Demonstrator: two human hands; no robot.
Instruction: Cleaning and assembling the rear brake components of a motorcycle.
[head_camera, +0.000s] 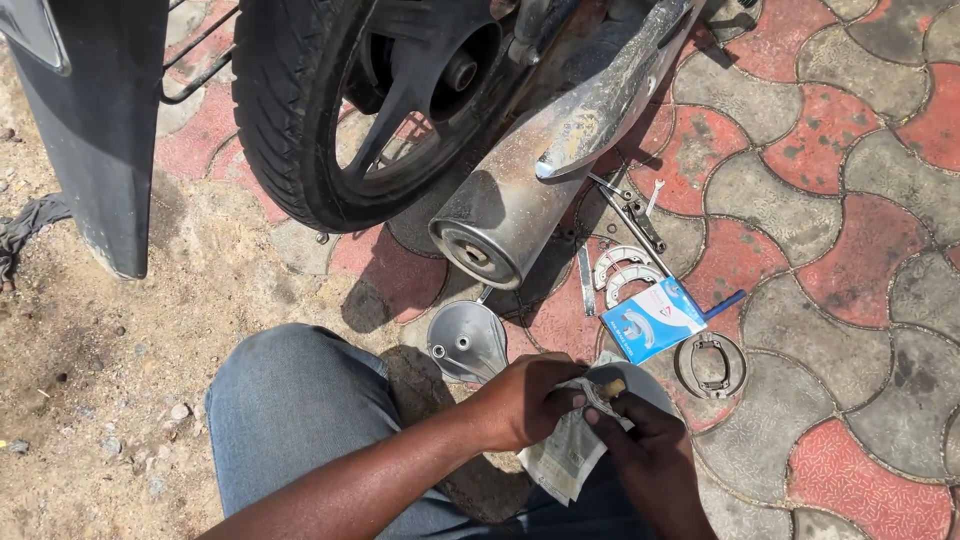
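Over your knee, your left hand (525, 400) and right hand (640, 445) meet on a crumpled plastic packet (565, 455); the left pinches its top edge, the right closes fingers on a small brownish piece (610, 388) at the packet's mouth. Just beyond lie a grey round plate (465, 340), a blue-and-white box (652, 318), two pale brake shoes (622, 272) and an old brake shoe pair (710, 365) on the paving, under the motorcycle's exhaust pipe (520, 205) and rear tyre (290, 110).
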